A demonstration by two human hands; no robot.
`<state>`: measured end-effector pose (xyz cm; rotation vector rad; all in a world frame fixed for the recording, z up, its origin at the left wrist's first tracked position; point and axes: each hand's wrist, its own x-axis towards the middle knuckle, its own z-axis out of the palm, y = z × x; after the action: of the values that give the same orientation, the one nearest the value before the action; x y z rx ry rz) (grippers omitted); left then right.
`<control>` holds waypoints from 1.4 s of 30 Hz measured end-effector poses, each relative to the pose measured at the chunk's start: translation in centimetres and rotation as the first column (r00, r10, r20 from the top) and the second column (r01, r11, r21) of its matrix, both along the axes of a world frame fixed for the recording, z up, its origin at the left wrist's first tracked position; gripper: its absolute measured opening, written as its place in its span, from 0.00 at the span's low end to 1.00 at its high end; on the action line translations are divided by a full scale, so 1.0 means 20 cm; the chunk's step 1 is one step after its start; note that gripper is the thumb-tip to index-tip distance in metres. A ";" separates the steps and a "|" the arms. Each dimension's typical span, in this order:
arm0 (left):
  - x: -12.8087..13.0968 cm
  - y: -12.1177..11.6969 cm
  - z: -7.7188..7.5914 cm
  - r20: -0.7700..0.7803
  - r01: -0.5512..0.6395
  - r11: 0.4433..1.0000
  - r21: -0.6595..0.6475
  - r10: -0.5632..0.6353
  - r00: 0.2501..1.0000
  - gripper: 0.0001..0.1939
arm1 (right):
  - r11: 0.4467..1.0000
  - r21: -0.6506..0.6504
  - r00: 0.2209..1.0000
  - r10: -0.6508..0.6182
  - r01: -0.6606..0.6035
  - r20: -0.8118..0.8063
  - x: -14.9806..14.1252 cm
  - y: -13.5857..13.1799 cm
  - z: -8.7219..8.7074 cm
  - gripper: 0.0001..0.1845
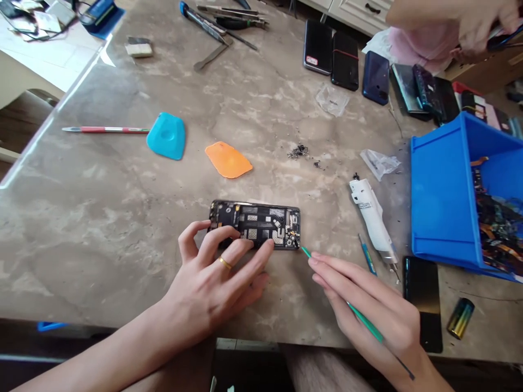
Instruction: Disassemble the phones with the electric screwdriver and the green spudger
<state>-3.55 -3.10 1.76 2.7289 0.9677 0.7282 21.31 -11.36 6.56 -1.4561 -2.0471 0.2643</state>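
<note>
An opened phone (261,223) lies on the table with its metal frame and inner parts bare. My left hand (216,277) holds it in place, fingers spread over its lower edge and inside; the thumb is partly hidden below. A gold-coloured ring circles one finger. In my right hand (368,310) a thin green stick-like tool (365,321) is pinched. Its green tip is close to the phone's lower right corner, and its dark rear end sticks out behind the hand. Above the phone lie an orange pick (229,159) and a blue pick (166,136).
Small screws (299,152) lie scattered beyond the phone. To the right are a white electric screwdriver (373,218), a black phone (423,305), a battery-like cylinder (461,318) and a blue bin (443,196) of flex cables. Another person's hand (482,27) shows at upper right, near several phones.
</note>
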 end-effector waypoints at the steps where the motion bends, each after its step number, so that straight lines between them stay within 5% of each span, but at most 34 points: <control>1: 0.00 0.00 0.00 -0.006 0.017 1.000 0.000 -0.017 1.000 0.21 | 1.000 0.003 1.000 0.004 -0.004 0.001 0.00 0.01 0.00 0.18; 17: 0.02 0.03 -0.01 -0.041 0.113 0.987 -0.117 -0.118 0.992 0.17 | 0.996 -0.008 0.994 0.090 -0.091 -0.056 0.02 -0.04 -0.07 0.24; 25: 0.02 0.04 0.00 -0.025 0.104 0.986 -0.129 -0.108 0.994 0.15 | 0.984 0.057 0.983 0.164 -0.169 0.079 0.04 -0.08 -0.16 0.23; 32: 0.02 0.04 0.00 -0.022 0.099 0.986 -0.135 -0.103 0.994 0.15 | 0.979 0.101 0.973 0.158 -0.176 0.167 0.01 -0.08 -0.17 0.20; 42: 0.02 0.04 0.00 -0.021 0.084 0.988 -0.127 -0.087 0.996 0.16 | 0.983 0.055 0.983 0.175 -0.178 0.062 0.06 -0.04 -0.16 0.25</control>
<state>-3.19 -2.34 1.80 2.6573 0.8643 0.5966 22.44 -12.15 3.36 -1.2612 -2.2144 0.2330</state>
